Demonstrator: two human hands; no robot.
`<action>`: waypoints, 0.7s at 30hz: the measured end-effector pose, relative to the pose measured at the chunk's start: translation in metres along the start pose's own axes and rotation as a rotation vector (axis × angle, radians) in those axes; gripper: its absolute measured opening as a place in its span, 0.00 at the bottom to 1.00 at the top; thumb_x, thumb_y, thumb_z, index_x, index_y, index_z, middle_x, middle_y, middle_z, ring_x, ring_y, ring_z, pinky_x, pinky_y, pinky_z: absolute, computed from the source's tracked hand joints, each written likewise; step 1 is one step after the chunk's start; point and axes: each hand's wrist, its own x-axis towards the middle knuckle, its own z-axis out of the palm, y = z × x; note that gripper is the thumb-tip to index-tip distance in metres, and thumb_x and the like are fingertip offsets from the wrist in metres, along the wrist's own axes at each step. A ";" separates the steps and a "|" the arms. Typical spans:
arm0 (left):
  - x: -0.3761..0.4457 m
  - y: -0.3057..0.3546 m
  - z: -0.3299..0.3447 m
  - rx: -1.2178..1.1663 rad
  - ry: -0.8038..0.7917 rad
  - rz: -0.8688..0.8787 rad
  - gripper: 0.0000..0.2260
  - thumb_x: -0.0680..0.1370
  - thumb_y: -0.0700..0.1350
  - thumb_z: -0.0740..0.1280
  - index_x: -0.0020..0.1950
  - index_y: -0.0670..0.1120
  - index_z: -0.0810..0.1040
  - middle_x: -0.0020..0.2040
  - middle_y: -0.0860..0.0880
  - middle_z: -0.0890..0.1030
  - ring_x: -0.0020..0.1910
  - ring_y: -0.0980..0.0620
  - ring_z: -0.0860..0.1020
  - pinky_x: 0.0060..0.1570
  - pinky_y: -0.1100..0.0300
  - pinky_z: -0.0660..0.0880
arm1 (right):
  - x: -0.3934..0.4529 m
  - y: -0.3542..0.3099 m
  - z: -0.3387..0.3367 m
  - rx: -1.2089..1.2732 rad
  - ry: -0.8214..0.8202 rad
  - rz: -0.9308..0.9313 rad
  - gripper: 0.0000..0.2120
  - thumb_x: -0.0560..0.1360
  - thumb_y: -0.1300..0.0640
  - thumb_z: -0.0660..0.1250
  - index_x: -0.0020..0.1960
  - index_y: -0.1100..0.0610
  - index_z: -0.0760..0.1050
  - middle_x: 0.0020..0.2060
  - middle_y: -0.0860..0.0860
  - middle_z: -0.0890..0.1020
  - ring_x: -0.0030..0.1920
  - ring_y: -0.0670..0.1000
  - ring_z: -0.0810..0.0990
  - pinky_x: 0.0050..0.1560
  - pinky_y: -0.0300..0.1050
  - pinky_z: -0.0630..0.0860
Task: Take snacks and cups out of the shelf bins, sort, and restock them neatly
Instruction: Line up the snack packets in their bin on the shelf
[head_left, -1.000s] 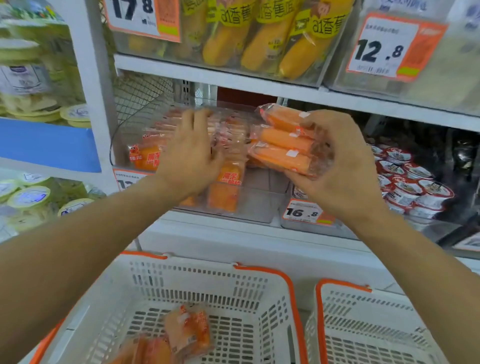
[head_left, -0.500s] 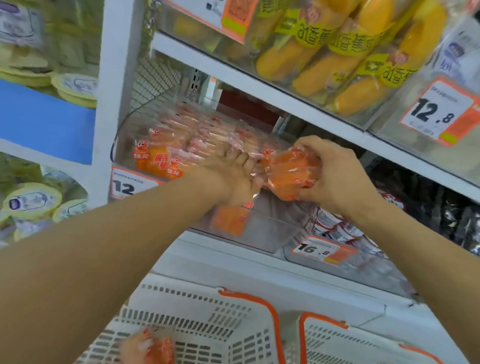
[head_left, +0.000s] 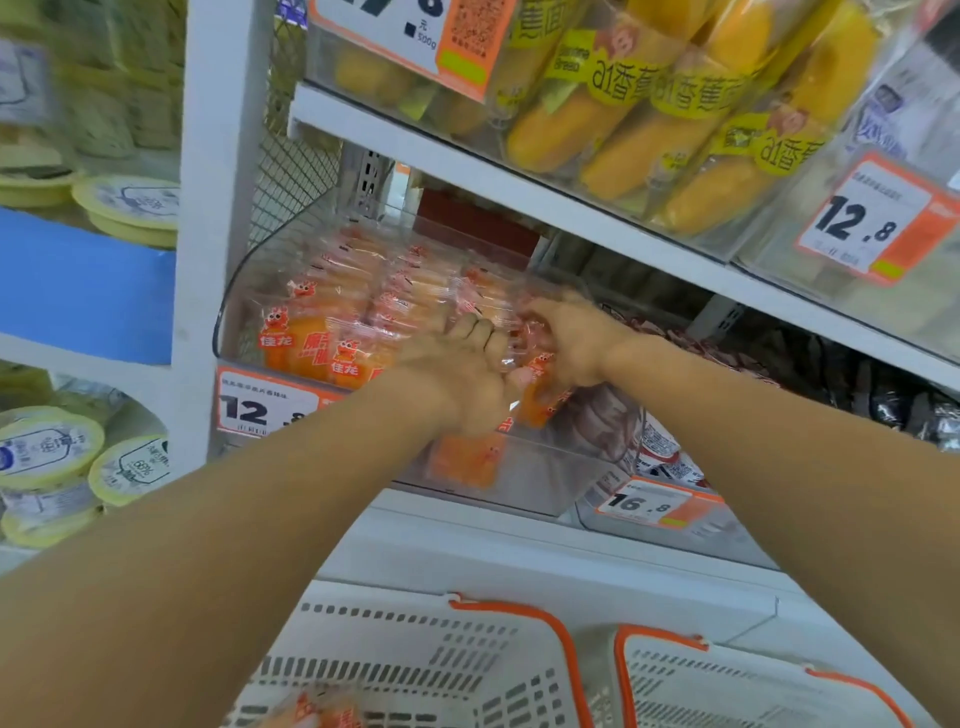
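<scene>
A clear shelf bin (head_left: 231, 312) on the middle shelf holds several orange snack packs (head_left: 322, 343) in rows. Both my hands are inside its right half. My right hand (head_left: 576, 338) grips a bundle of orange snack packs (head_left: 540, 395) low in the bin, fingers curled over them. My left hand (head_left: 462, 379) lies against the packs beside it, fingers bent down among the wrappers; whether it holds one is hidden. Red-lidded cups (head_left: 660, 447) fill the bin to the right.
Two white baskets with orange rims stand below: the left basket (head_left: 415, 654) holds a few orange packs (head_left: 322, 714), the right basket (head_left: 701, 686) shows none. Yellow banana-bread packs (head_left: 649, 130) fill the upper bin. Green-lidded cups (head_left: 47, 452) sit on the left shelving.
My right hand carried its orange packs from in front of the shelf down into the bin. My left hand slid right to meet it. The camera tilted up and left.
</scene>
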 end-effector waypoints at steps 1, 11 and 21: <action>0.000 0.000 0.000 -0.002 0.004 0.002 0.30 0.84 0.59 0.39 0.80 0.42 0.51 0.80 0.43 0.55 0.80 0.46 0.50 0.78 0.44 0.42 | 0.000 0.003 -0.002 0.006 0.044 0.017 0.60 0.52 0.50 0.88 0.77 0.53 0.61 0.68 0.59 0.71 0.67 0.61 0.73 0.67 0.50 0.72; 0.004 0.002 0.005 0.003 0.022 0.016 0.30 0.83 0.59 0.38 0.80 0.43 0.52 0.80 0.44 0.55 0.80 0.46 0.50 0.77 0.43 0.42 | 0.000 0.014 0.007 -0.284 -0.097 -0.037 0.42 0.78 0.43 0.65 0.81 0.57 0.48 0.78 0.58 0.56 0.77 0.62 0.56 0.77 0.61 0.53; 0.003 0.001 0.006 0.000 0.022 0.017 0.31 0.83 0.60 0.38 0.80 0.43 0.51 0.81 0.44 0.54 0.80 0.46 0.49 0.77 0.43 0.42 | -0.006 0.016 0.019 -0.132 0.209 -0.152 0.21 0.78 0.62 0.65 0.69 0.56 0.64 0.64 0.59 0.70 0.65 0.62 0.72 0.66 0.57 0.67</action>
